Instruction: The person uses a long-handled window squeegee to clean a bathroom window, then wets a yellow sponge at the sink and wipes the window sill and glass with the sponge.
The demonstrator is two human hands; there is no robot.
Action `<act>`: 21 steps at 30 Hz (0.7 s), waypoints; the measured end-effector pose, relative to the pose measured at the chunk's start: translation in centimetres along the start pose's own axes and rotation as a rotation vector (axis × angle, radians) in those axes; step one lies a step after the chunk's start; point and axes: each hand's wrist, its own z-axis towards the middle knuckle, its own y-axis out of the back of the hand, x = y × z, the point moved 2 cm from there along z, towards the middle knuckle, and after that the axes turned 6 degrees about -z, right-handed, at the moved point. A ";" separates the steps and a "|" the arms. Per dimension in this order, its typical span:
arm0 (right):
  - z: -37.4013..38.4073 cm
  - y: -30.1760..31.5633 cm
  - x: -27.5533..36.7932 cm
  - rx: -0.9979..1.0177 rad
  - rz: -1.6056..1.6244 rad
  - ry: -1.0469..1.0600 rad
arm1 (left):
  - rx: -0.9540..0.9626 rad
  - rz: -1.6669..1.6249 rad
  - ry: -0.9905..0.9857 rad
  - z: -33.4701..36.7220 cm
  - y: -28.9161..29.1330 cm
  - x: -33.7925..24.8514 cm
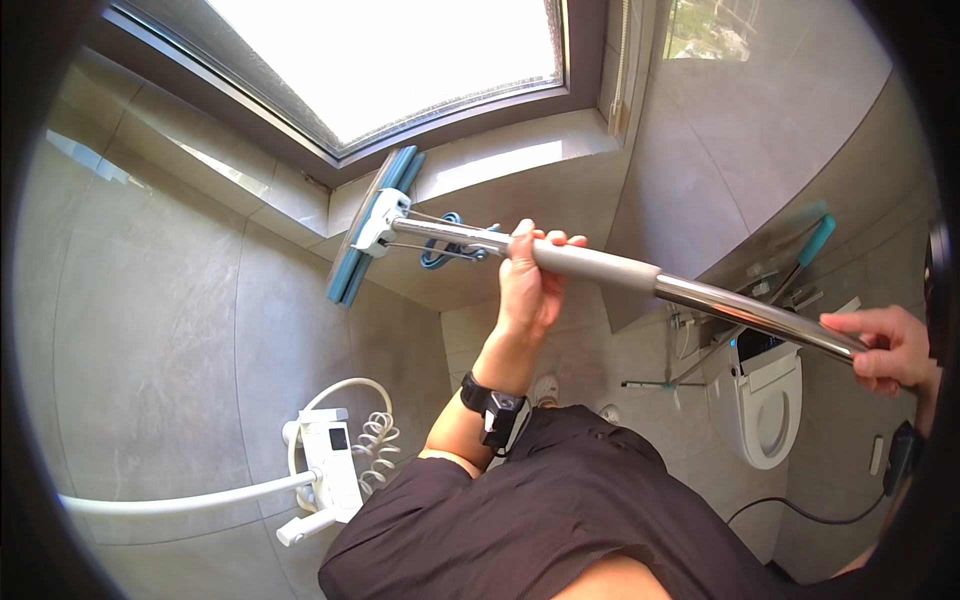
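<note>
The mop (pixel 605 268) is held across the middle of the scene, its pole running from the far left, below the window (pixel 440 75), down to the near right. Its blue sponge head (pixel 370 228), in a white bracket (pixel 382 222), is at the left end, near the corner of the sill (pixel 520 160); contact with the sill cannot be determined. A blue lever (pixel 440 243) is fitted to the pole just behind the bracket.

The left hand (pixel 535 285) is closed around the left end of the grey sleeve, thumb lying along the near side and fingertips showing over the far edge. A black strapped device (pixel 500 415) is worn on the left wrist. The right hand (pixel 890 345) grasps the chrome section near the right end, the pole pinched between thumb and fingers (the undersides of these fingers are partly hidden).

To the near left, a white wall fixture (pixel 340 470) carries a coiled hose (pixel 378 440) and a curved white bar (pixel 190 502). To the right, well apart from the mop head, stands a white toilet (pixel 745 390); a teal-headed tool (pixel 817 240) leans beyond it. A pull cord (pixel 618 100) hangs right of the window.
</note>
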 end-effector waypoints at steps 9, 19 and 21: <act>-10.5 -1.8 -12.9 -0.153 0.207 -0.153 | 0.126 0.034 0.320 -2.1 -4.7 10.5; -13.2 -8.2 -19.1 -0.305 0.539 -0.256 | 0.077 0.194 0.464 -1.3 -6.6 19.8; -13.4 -8.6 -19.2 -0.274 0.571 -0.265 | 0.084 0.209 0.458 -1.6 -6.2 19.8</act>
